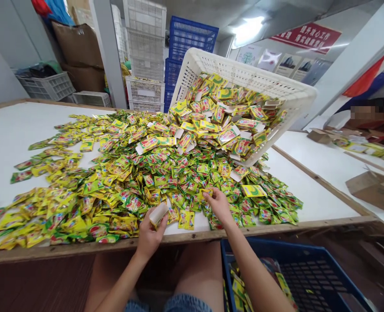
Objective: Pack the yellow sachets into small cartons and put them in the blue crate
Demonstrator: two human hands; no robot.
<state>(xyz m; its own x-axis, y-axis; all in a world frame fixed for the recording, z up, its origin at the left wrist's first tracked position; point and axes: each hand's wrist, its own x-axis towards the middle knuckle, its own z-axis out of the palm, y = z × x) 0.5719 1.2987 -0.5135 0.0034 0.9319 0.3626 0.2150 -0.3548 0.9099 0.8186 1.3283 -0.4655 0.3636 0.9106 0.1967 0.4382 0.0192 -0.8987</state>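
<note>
My left hand [152, 232] is closed around a small carton [159, 213] just above the table's front edge, its whitish side turned up. To the right, my right hand [218, 205] pinches a yellow sachet [205, 195] between thumb and fingers over the heap. Yellow and green sachets [178, 167] are spread thickly across the white table. One yellow sachet [186, 219] lies flat between my hands. Behind them a white plastic crate [286, 89] is tipped toward me, with many small yellow cartons [229, 134] spilling onto the sachets.
Below the table at right is a blue crate [309, 255] holding yellow packs. A wooden rim [90, 250] runs along the table front. Stacked white crates [146, 52] and blue crates [192, 39] stand behind. Further right are an open cardboard box [375, 188] and another person [370, 115].
</note>
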